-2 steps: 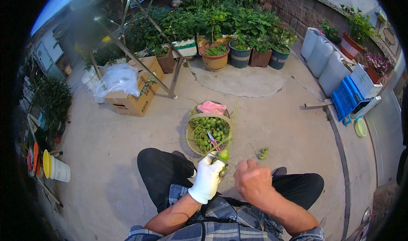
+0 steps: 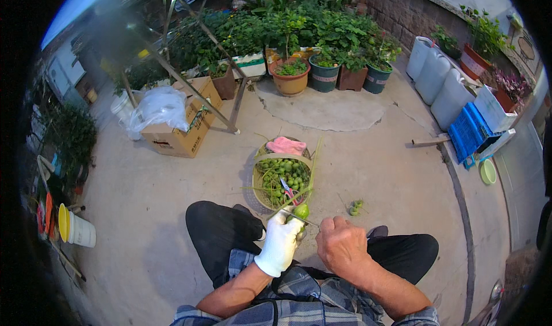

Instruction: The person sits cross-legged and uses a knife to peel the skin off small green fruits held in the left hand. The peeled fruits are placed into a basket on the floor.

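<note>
Beside one woven basket (image 2: 260,153) of green fruit, the gloved left hand (image 2: 280,241) grips one green fruit (image 2: 301,211); the bare right hand (image 2: 340,245) is fisted on a thin blade (image 2: 300,218).

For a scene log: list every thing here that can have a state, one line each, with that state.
left hand: gloved, grip closed on the green fruit
green fruit: held above the lap, long stalk attached
right hand: bare, closed on a thin blade
basket: on the ground, filled with green fruits
pink cloth: lying on the basket's far rim
cardboard box: open, white bag on top
</note>
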